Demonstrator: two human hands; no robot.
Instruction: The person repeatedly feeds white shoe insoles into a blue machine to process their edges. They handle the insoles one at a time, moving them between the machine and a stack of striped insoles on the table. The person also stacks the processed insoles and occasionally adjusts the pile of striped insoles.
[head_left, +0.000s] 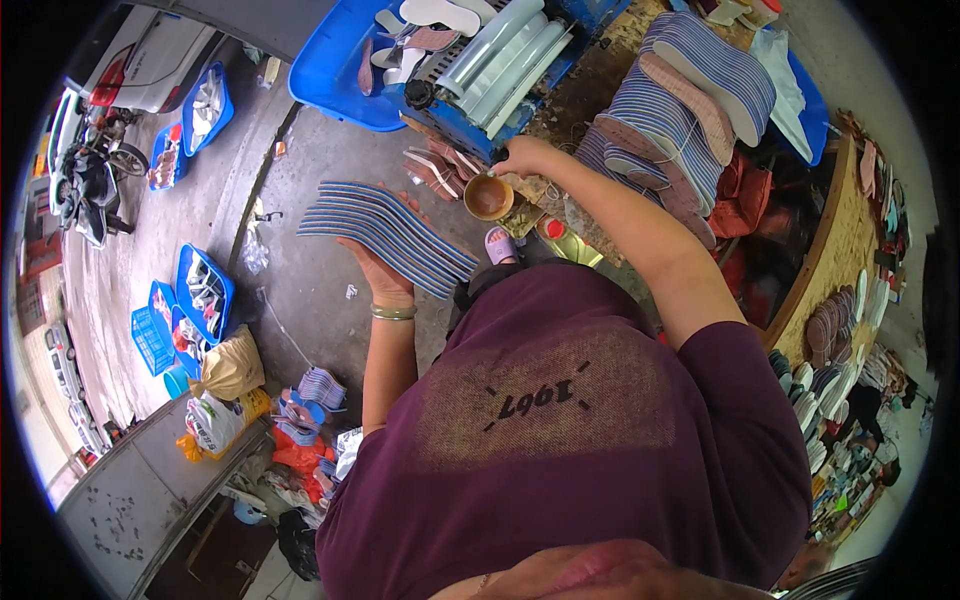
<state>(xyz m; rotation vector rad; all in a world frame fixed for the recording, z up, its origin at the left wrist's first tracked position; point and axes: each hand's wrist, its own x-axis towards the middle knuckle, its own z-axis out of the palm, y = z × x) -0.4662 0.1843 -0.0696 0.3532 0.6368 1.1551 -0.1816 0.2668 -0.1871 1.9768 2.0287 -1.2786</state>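
My left hand (375,272) holds up a fanned stack of blue-and-white striped shoe insoles (385,232), palm under the stack, with a metal bangle on the wrist. My right hand (522,156) reaches forward to the blue roller machine (495,75), fingers closed on a dark knob or handle at its near corner. A small round cup of brown liquid (489,197) sits just below that hand. Loose pinkish insoles (437,170) lie beside the machine.
Tall piles of striped insoles (680,110) stand at the right of the machine. A blue tray (335,70) with white soles is behind it. Blue crates (205,290), sacks (232,368) and a motorbike (88,180) stand on the concrete floor at left. Wooden shelving (840,250) with soles runs along the right.
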